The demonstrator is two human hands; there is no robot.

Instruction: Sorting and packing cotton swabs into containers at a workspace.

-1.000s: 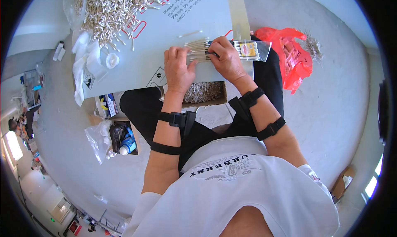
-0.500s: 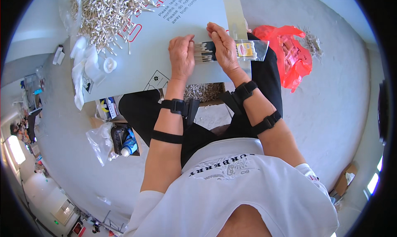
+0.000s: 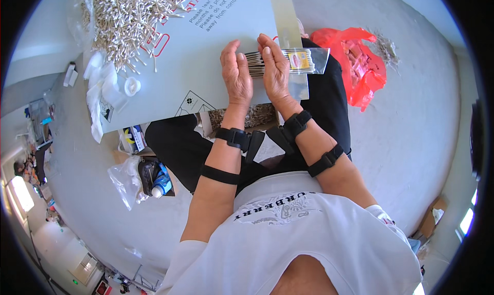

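What looks like a packing workshop surrounds us: cotton swabs (image 3: pixel 126 24) heaped loose on a worktop (image 3: pixel 177 79), a clear-wrapped pack (image 3: pixel 303 61) nearby, a red bag (image 3: pixel 366 81) on bare grey floor (image 3: pixel 401 140).

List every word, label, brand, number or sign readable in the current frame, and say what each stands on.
Wording withheld; places only:
Grey tabletop sheet: red capitals, smaller dark lines, a dark outlined symbol.
White shirt: dark lettering beside a grey emblem.
Yellow label on the clear swab packet: too small to read.
Blue-and-white box: too small to read.
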